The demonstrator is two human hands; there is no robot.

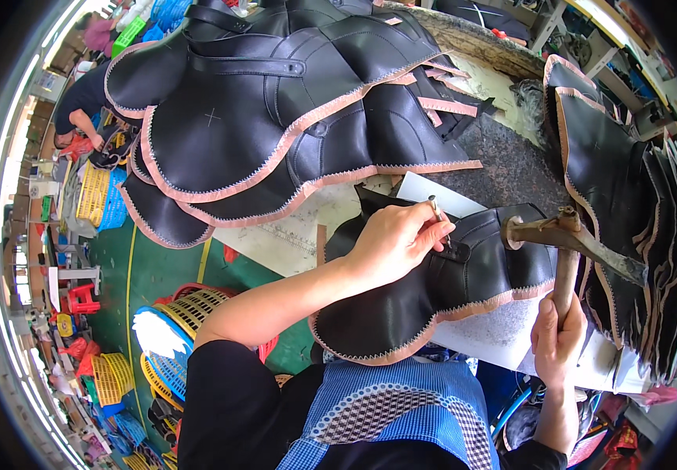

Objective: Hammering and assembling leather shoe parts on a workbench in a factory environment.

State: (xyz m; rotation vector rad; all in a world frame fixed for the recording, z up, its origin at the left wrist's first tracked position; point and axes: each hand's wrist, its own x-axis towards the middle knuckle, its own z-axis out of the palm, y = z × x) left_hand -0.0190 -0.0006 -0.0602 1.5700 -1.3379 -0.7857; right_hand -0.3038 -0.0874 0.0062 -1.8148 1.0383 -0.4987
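Observation:
My left hand (403,239) pinches a short metal punch (435,207) between thumb and fingers. Its lower end meets the strap tab (457,252) of a black leather-like shoe upper (385,317), which has a pinkish edge sewn in zigzag. My right hand (559,345) is wrapped round the wooden handle of a hammer (565,286). The hammer's metal head is raised to the right of the punch, apart from it. A white sheet or board (432,193) shows behind the upper.
Piled uppers (221,133) cover the bench's far left. Another stack (613,172) stands along the right. A dark work slab (503,160) lies between them. Baskets (197,309) stand on the green floor to my left. Another person (84,110) bends over farther off.

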